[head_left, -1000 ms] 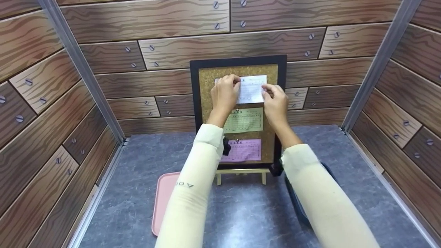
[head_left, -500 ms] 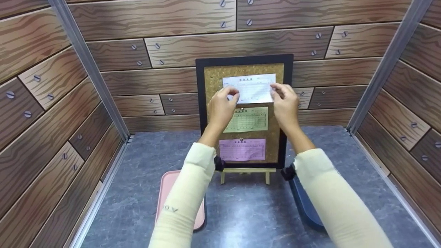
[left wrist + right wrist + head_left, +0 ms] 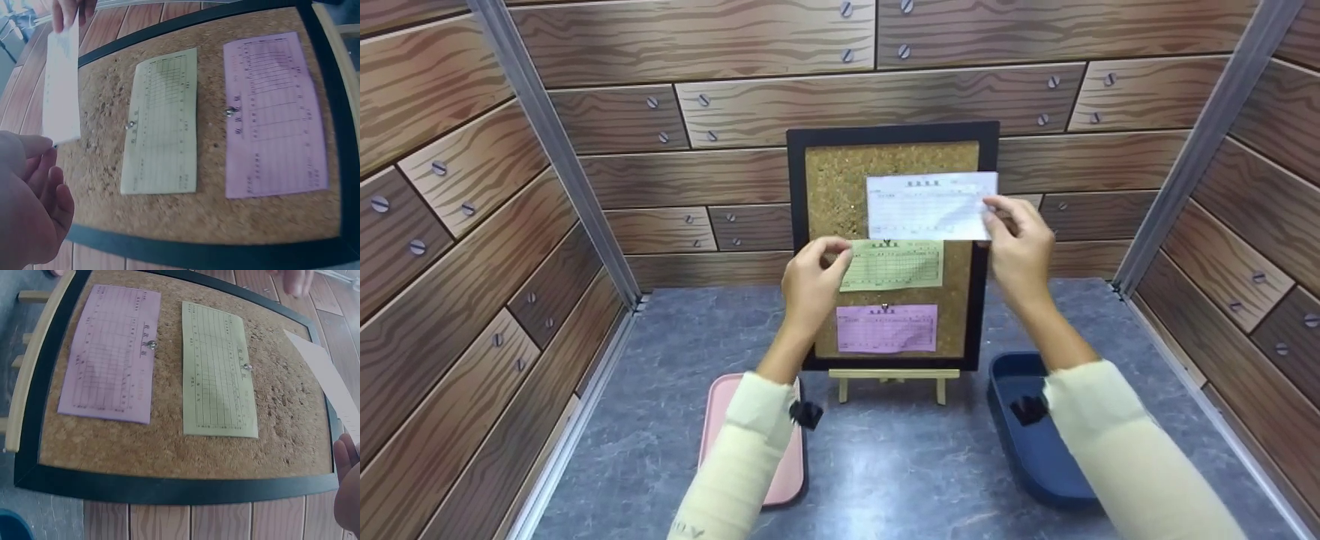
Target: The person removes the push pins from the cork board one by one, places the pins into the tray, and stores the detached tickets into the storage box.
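My right hand (image 3: 1024,247) pinches the right edge of a white printed paper slip (image 3: 926,206), held in front of the upper cork board (image 3: 840,169). In the right wrist view the slip (image 3: 323,377) stands off the cork at a slant. My left hand (image 3: 814,285) is left of a green slip (image 3: 896,268), thumb and forefinger together. In the left wrist view, a tiny dark bit of a pushpin (image 3: 55,146) shows at its fingertips; most of it is hidden. Silver pushpins fix the green slip and, below it, a purple slip (image 3: 887,330) to the board.
The black-framed board leans on a small wooden easel (image 3: 892,373) near the back wall. A pink tray (image 3: 787,472) lies on the grey table (image 3: 900,465) at left, partly under my left forearm. A dark blue tray (image 3: 1035,457) lies at right, partly under my right forearm.
My left hand has left the white slip and come down and left. My right hand has drawn the slip off the board, right and slightly down.
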Available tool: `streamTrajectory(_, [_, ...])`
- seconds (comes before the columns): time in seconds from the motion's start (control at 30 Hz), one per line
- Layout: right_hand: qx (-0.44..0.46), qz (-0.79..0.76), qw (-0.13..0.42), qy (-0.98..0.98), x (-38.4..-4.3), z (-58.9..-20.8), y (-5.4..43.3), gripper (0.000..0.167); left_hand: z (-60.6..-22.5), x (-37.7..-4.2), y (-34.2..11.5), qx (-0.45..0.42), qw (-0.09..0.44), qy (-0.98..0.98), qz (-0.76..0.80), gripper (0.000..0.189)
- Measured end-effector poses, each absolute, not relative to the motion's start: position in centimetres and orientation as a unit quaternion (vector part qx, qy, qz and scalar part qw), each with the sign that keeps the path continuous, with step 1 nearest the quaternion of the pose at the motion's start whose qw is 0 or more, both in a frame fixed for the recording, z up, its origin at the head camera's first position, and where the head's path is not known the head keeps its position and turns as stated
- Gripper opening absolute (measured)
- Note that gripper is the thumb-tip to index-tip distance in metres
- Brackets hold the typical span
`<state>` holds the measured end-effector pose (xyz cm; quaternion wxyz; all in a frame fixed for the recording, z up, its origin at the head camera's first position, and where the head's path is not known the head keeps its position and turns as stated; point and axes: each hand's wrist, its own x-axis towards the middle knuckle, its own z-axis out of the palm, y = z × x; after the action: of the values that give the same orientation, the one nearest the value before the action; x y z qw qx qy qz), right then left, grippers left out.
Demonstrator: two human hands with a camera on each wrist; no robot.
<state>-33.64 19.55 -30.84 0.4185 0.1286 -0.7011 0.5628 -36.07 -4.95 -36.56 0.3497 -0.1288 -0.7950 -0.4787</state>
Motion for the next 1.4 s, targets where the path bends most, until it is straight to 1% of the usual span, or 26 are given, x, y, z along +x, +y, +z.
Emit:
streamTrajectory(0.13, [0.119, 0.573, 0.414, -0.697, -32.4, -31.5, 20.7, 0.019, -38.0, -35.0, -6.4, -0.135, 0.356, -0.781, -0.494, 0.006])
streamTrajectory(0.33, [0.099, 0.562, 0.429, -0.7, -30.6, -33.3, 22.8, 0.02, -40.2, -33.6, -8.2, -0.134, 0.36, -0.771, -0.508, 0.005])
streamTrajectory(0.5, [0.074, 0.558, 0.44, -0.7, -29.2, -35.6, 25.3, 0.021, -42.0, -32.2, -9.7, -0.11, 0.35, -0.77, -0.522, 0.005])
streamTrajectory(0.73, [0.041, 0.55, 0.44, -0.709, -26.9, -39.2, 28.1, 0.021, -44.6, -30.6, -11.7, -0.089, 0.332, -0.769, -0.539, 0.006])
streamTrajectory(0.9, [0.007, 0.543, 0.432, -0.72, -25.6, -41.6, 29.3, 0.022, -46.8, -29.7, -12.7, -0.06, 0.302, -0.78, -0.545, 0.006])
streamTrajectory(1.03, [-0.027, 0.563, 0.409, -0.717, -24.7, -43.3, 30.2, 0.025, -48.4, -29.0, -13.4, -0.025, 0.27, -0.798, -0.539, 0.006])
streamTrajectory(1.2, [-0.068, 0.567, 0.39, -0.723, -23.6, -45.5, 31.2, 0.027, -50.2, -28.3, -14.1, 0.0, 0.253, -0.821, -0.512, 0.006])
streamTrajectory(1.4, [-0.12, 0.538, 0.379, -0.743, -23.3, -49.7, 33.2, 0.026, -52.5, -27.5, -14.9, 0.037, 0.218, -0.843, -0.49, 0.004])
